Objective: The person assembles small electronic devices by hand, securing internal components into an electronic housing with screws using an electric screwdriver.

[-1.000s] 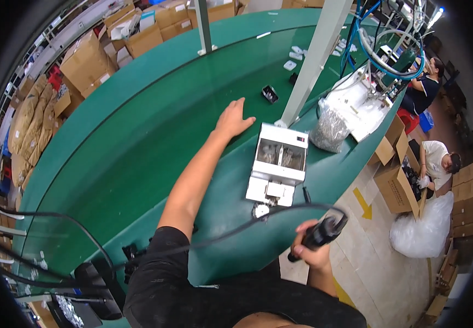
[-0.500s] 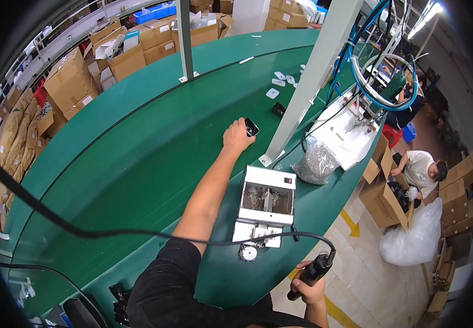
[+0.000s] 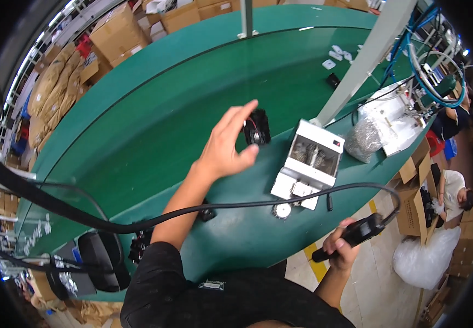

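Note:
My left hand is over the green conveyor, its thumb and fingers closed round the edges of a small black plastic housing. Its open side shows thin wires and a shiny round part inside. My right hand is wrapped round a black corded electric screwdriver, held off the table's near edge. A thick black cable runs from the tool across the front of my left forearm. Between the hands stands a white metal screw feeder with a tray of loose screws.
Another black part lies on the table beside my left forearm. White flat pieces lie farther along the belt. A metal post rises behind the feeder, beside a clear bag of small parts. A co-worker is by cartons at right.
My left hand has come up closer with the black housing, whose wired inside now shows. My right hand has lifted the screwdriver slightly. The whole view has shifted, so table things appear farther right.

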